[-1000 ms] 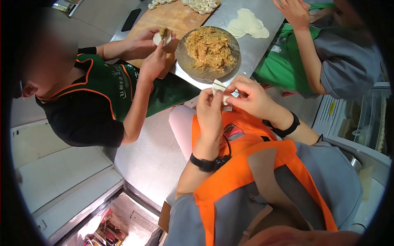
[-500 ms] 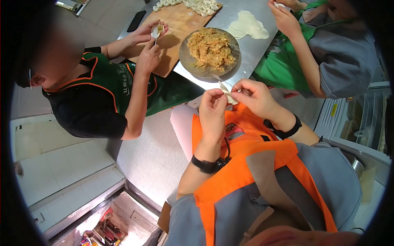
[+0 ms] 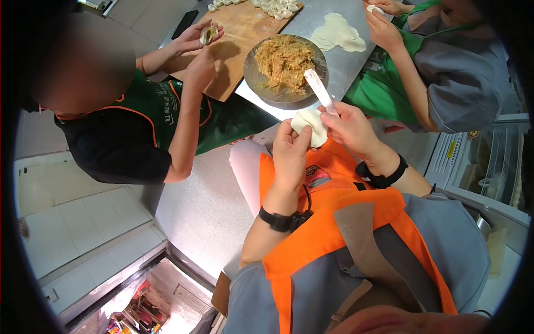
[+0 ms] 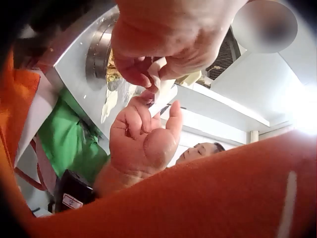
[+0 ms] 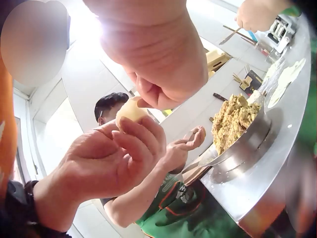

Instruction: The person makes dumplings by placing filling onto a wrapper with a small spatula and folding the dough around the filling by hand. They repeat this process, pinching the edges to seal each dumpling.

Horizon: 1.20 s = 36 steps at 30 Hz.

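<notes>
My left hand (image 3: 289, 161) pinches a round, pale dumpling wrapper (image 3: 310, 127) between thumb and fingers, in front of the filling bowl. The wrapper has a fold across it in the head view. My right hand (image 3: 353, 133) is right beside it and grips a flat white spatula (image 3: 318, 88), whose blade points up over the near rim of the metal bowl (image 3: 250, 83). A mound of minced filling (image 3: 285, 58) fills that bowl. In the right wrist view the wrapper (image 5: 130, 115) shows above the left fingers, and the spatula is hidden there.
To the left, a person in a dark green apron (image 3: 142, 119) holds a filled wrapper (image 3: 209, 35) near a wooden board (image 3: 236, 33). Folded dumplings (image 3: 275, 8) sit on the board. Stacked wrappers (image 3: 338, 33) lie right of the bowl. Another person's hands (image 3: 384, 30) hold a wrapper.
My right hand has turned, so the spatula now points toward the bowl with its flat side showing. The wrapper, seen nearly edge-on before, now faces up more fully.
</notes>
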{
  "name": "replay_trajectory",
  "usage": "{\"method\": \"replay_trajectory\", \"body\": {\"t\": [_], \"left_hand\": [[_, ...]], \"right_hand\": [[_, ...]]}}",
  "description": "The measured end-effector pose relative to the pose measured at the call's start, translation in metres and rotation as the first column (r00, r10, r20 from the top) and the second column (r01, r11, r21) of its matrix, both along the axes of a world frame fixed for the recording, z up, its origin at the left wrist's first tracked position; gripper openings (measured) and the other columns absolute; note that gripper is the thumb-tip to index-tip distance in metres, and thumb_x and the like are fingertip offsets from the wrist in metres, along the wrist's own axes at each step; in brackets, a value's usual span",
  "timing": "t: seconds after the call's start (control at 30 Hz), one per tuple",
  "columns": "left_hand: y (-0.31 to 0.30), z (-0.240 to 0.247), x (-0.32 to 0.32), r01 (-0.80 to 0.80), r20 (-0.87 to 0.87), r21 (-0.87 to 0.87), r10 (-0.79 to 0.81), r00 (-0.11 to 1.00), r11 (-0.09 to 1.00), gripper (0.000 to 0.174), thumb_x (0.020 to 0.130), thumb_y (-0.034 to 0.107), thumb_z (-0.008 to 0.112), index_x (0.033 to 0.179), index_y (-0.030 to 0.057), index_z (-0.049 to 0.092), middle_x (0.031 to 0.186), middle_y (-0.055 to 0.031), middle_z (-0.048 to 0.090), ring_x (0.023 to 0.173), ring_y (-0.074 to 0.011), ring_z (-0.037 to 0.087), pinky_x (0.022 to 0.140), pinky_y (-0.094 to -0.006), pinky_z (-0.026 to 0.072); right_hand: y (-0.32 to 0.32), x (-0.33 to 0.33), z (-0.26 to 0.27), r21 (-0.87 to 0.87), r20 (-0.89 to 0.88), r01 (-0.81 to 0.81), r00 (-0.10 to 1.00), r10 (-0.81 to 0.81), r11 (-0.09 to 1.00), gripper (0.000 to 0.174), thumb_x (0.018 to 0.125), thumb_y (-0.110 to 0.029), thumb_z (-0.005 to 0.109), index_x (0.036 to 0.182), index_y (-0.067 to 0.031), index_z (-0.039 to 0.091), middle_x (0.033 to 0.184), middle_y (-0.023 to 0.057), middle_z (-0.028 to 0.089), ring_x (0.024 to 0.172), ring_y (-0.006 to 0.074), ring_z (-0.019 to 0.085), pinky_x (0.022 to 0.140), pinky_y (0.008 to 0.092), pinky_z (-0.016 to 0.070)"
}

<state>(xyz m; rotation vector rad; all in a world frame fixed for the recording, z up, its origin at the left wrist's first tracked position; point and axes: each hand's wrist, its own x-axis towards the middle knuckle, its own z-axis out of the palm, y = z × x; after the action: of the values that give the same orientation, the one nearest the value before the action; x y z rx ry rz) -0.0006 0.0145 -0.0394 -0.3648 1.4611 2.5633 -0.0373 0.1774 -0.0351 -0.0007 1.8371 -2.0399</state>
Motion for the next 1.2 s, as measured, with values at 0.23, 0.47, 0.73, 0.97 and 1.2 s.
{"method": "replay_trajectory", "body": {"t": [0.23,0.47,0.73,0.97,1.2], "left_hand": [[-0.011,-0.008,-0.001,-0.117,-0.026,-0.039,0.116,0.993,0.992,0.009,0.095,0.003,0.057,0.104,0.0024,0.053,0.093,-0.0054,0.064,0.078,-0.0082,0.059,0.066,-0.0205,0.0459],[-0.028,-0.013,0.0,0.006,-0.086,-0.002,-0.006,0.996,1.0,0.013,0.092,0.002,0.062,0.099,0.0043,0.051,0.095,-0.0068,0.064,0.079,-0.0102,0.061,0.064,-0.0211,0.0471],[-0.043,-0.009,-0.007,0.572,0.071,-0.131,-0.568,0.82,0.81,0.029,0.092,0.01,0.066,0.117,-0.0031,0.064,0.097,-0.0083,0.07,0.083,-0.0132,0.066,0.07,-0.024,0.0521],[-0.024,-0.036,-0.02,0.35,0.081,0.207,-0.373,0.924,0.914,0.029,0.099,0.01,0.047,0.121,-0.0062,0.055,0.106,-0.0166,0.068,0.093,-0.0231,0.069,0.076,-0.0293,0.0543],[-0.017,-0.069,-0.034,-0.004,0.27,0.19,-0.049,0.962,0.982,0.032,0.098,0.007,0.04,0.124,-0.0091,0.048,0.115,-0.0244,0.063,0.1,-0.0334,0.066,0.09,-0.0413,0.0535]], "right_hand": [[-0.008,0.0,-0.005,-0.014,-0.148,0.053,0.988,-0.054,0.999,0.019,0.093,-0.02,0.065,0.095,-0.0009,0.063,0.08,-0.006,0.056,0.074,0.0026,0.047,0.062,0.0223,0.0392],[-0.001,-0.007,-0.001,0.044,-0.168,0.012,0.986,-0.004,0.999,0.018,0.092,-0.019,0.066,0.096,-0.0014,0.065,0.077,-0.0072,0.053,0.072,0.002,0.046,0.063,0.0207,0.0388],[0.003,-0.028,0.021,0.308,-0.306,-0.387,0.824,0.476,0.869,0.023,0.09,-0.021,0.067,0.094,0.002,0.065,0.073,0.0047,0.059,0.069,0.0109,0.053,0.065,0.0297,0.0445],[0.015,-0.086,-0.024,0.863,-0.476,0.207,0.639,0.605,0.46,0.021,0.091,-0.019,0.056,0.105,-0.0127,0.07,0.087,0.0151,0.063,0.081,0.0359,0.062,0.07,0.0465,0.049],[0.013,-0.102,-0.044,0.883,-0.457,0.218,0.603,0.654,0.417,0.023,0.089,-0.014,0.058,0.107,-0.0147,0.072,0.082,0.0148,0.065,0.078,0.0349,0.064,0.066,0.0441,0.0494]]}}
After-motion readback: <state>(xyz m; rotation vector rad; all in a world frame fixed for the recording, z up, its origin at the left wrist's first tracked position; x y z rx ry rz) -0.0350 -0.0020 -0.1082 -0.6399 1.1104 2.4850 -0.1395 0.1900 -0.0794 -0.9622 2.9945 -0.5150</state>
